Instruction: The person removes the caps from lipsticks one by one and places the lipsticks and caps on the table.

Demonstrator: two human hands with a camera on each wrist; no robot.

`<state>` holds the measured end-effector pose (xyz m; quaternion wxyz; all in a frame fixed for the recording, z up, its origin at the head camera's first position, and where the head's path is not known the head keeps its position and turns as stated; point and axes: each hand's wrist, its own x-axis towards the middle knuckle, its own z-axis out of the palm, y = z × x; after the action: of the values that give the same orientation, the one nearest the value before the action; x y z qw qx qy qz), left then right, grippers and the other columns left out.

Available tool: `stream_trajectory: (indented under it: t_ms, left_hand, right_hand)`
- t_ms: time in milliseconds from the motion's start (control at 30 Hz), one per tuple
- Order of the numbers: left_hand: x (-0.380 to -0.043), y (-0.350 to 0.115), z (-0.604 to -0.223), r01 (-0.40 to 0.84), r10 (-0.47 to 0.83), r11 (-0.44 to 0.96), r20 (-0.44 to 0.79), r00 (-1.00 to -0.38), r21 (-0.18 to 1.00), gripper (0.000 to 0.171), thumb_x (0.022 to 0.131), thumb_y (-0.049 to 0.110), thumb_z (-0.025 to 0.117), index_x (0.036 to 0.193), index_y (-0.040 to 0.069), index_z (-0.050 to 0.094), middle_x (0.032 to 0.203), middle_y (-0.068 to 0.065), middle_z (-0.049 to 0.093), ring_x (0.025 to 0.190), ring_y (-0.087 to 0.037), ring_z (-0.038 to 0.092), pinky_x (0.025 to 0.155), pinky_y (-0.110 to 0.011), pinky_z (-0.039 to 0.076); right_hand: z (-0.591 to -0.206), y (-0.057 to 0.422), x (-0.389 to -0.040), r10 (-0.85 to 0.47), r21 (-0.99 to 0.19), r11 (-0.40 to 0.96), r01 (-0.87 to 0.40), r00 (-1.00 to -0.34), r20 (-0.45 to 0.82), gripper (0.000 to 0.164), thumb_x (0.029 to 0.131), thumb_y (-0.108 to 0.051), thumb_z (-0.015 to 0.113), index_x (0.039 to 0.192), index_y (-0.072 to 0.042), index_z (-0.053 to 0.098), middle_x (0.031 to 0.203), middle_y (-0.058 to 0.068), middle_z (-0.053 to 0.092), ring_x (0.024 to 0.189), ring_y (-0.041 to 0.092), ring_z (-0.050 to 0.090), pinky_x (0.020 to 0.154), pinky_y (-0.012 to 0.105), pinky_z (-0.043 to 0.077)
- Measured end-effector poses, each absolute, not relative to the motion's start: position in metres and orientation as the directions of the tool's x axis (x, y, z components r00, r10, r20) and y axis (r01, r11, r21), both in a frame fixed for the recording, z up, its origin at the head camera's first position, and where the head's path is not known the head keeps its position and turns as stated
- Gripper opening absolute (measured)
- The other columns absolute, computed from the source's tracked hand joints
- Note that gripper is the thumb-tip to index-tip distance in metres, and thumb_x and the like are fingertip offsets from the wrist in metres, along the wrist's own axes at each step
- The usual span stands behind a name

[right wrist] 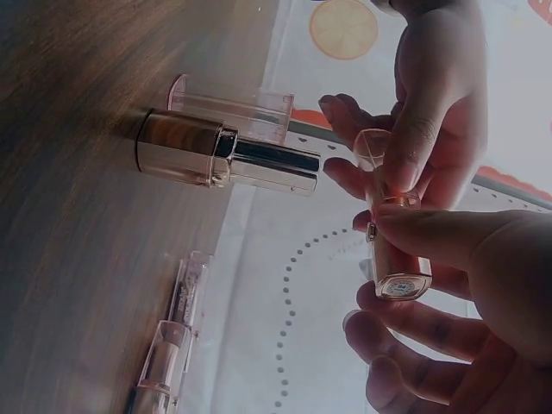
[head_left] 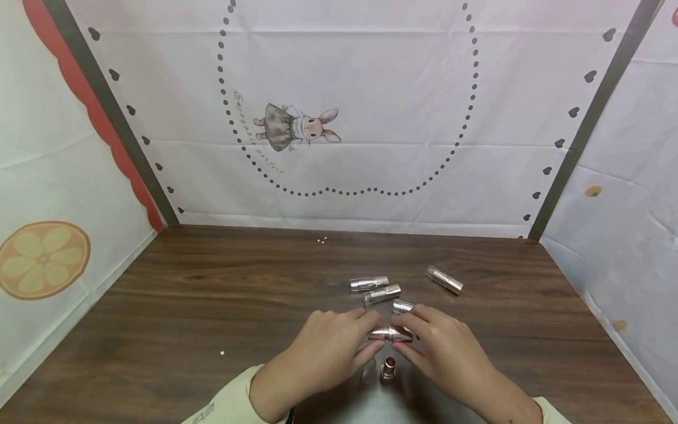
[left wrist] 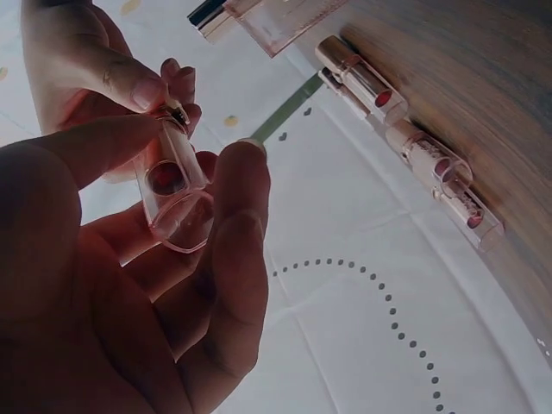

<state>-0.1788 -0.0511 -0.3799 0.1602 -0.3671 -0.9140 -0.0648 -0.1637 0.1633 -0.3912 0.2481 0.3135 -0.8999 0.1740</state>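
Between both hands, above the table, lies a lipstick with a shiny metallic base and a clear cap. My left hand pinches the cap end, through which a dark red bullet shows in the left wrist view. At the other end my right hand grips the base between thumb and fingers; a round label marks its bottom. Just below the hands an uncapped lipstick stands upright, its red tip showing. A loose clear cap stands beside it, partly behind the left hand in the head view.
Capped lipsticks lie beyond the hands: two side by side, one farther right, and one partly covered by the right fingers. Small white bits dot the brown wooden table. Printed cloth walls enclose its back and sides.
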Motion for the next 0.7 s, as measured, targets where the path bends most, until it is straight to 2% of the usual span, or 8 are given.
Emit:
stream_trajectory:
  t_ms: [267,367,500,600,700]
  left_hand:
    - [-0.188,-0.052,-0.386,0.684,0.634,0.728,0.329,-0.699,0.049,0.019,0.088,0.033,0.07,0.104,0.023,0.067,0.071,0.012,0.065,0.046,-0.004,0.037,0.044,-0.023,0.028]
    - [-0.193,-0.054,-0.39,0.681,0.63,0.731,0.333,-0.701,0.05,0.019,0.088,0.033,0.07,0.104,0.024,0.067,0.07,0.012,0.065,0.047,-0.003,0.04,0.044,-0.024,0.03]
    - [-0.197,-0.054,-0.392,0.68,0.627,0.732,0.351,-0.695,0.039,0.02,0.089,0.037,0.071,0.104,0.025,0.067,0.083,0.01,0.068,0.051,-0.007,0.051,0.045,-0.025,0.034]
    - [-0.197,-0.055,-0.393,0.675,0.618,0.737,0.362,-0.698,0.041,0.022,0.089,0.041,0.073,0.105,0.026,0.068,0.089,0.007,0.064,0.052,-0.01,0.055,0.044,-0.025,0.033]
    - [-0.198,-0.056,-0.394,0.668,0.606,0.743,0.383,-0.698,0.042,0.024,0.087,0.042,0.075,0.105,0.027,0.069,0.088,0.006,0.061,0.051,-0.01,0.054,0.044,-0.024,0.031]
  right_hand:
    - [-0.391,0.165,-0.166,-0.453,-0.152,0.788,-0.596,-0.729,0.513,0.032,0.074,-0.022,0.088,0.101,-0.021,0.07,0.085,-0.012,0.061,0.068,0.0,0.053,0.057,0.022,0.046]
    - [-0.392,0.165,-0.167,-0.437,-0.12,0.815,-0.567,-0.738,0.513,0.035,0.072,-0.021,0.089,0.1,-0.022,0.068,0.084,-0.012,0.063,0.07,0.004,0.058,0.06,0.025,0.048]
    - [-0.393,0.165,-0.169,-0.426,-0.081,0.836,-0.542,-0.736,0.526,0.036,0.071,-0.022,0.09,0.099,-0.022,0.067,0.084,-0.012,0.064,0.075,0.008,0.061,0.067,0.03,0.05]
    - [-0.394,0.167,-0.17,-0.414,-0.096,0.836,-0.541,-0.736,0.536,0.035,0.07,-0.022,0.091,0.097,-0.021,0.069,0.085,-0.011,0.06,0.076,0.006,0.056,0.068,0.028,0.049]
    - [-0.395,0.168,-0.171,-0.39,-0.14,0.834,-0.533,-0.75,0.534,0.033,0.069,-0.023,0.091,0.096,-0.021,0.072,0.084,-0.01,0.051,0.072,0.003,0.046,0.06,0.022,0.042]
